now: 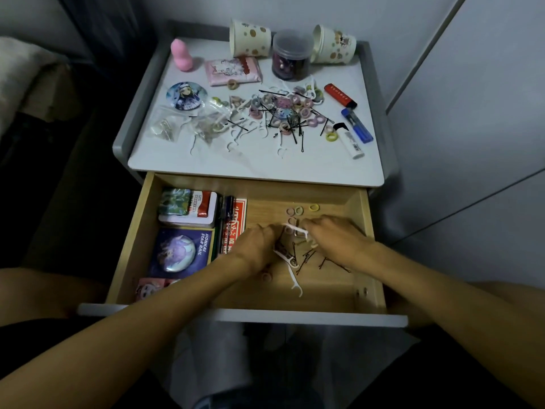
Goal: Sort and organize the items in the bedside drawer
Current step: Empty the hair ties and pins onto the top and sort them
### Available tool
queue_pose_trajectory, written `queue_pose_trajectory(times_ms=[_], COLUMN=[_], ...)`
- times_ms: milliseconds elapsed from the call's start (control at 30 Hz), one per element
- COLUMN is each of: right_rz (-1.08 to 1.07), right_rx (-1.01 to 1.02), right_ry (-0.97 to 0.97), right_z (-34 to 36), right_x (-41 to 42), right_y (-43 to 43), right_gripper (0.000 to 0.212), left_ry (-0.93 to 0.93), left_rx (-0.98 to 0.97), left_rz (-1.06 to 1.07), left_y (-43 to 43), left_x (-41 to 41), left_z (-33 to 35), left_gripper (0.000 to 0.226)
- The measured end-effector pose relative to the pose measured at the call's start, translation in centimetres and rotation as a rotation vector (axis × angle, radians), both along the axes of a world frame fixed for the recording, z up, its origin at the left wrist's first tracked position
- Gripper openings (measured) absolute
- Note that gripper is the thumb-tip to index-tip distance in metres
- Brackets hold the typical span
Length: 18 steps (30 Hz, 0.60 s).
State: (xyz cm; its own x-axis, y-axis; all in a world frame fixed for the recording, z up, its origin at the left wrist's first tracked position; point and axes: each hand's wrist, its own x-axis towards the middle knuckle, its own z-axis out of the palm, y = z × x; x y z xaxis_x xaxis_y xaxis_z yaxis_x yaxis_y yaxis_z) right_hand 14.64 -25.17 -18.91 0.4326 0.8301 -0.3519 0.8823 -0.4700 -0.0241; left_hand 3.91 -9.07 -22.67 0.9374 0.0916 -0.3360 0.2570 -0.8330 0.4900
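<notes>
Fingers (267, 231) of the left hand (256, 246) curl down over a scatter of white floss picks (290, 261) and black hairpins (308, 255) on the floor of the open drawer (373, 261), lower centre of the frame; whether they grip anything I cannot tell. The right hand (336, 237) lies just beside it, fingers bent toward one of the picks; touching or pinching, I cannot tell. A few hair ties (298, 210) lie just above both hands. At the drawer's left side sit a tin (188, 214), pens (226, 219) and a red card box (238, 216). On the counter (256, 163), upper centre, a mixed heap (283, 113) of ties, pins and picks spreads below two tipped paper cups (250, 38) with a jar (292, 54) between them.
</notes>
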Motion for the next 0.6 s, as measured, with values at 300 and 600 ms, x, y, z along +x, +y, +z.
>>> queue_pose_trajectory(times_ms=[300,600], right_rz=[-0.308,-0.415], right_rx=[0.142,0.197], right_ry=[0.374,0.455], right_z=[1.4,1.3], right_x=[2.9,3.3], right_y=[-0.3,-1.0], right_gripper=[0.013,0.020], left_ry=[-0.043,-0.094], left_rx=[-0.075,0.263], left_rz=[-0.310,-0.699], left_y=[1.1,-1.9], left_x=[-0.2,1.5], left_z=[2.3,1.6], left_gripper=[0.047,0.069])
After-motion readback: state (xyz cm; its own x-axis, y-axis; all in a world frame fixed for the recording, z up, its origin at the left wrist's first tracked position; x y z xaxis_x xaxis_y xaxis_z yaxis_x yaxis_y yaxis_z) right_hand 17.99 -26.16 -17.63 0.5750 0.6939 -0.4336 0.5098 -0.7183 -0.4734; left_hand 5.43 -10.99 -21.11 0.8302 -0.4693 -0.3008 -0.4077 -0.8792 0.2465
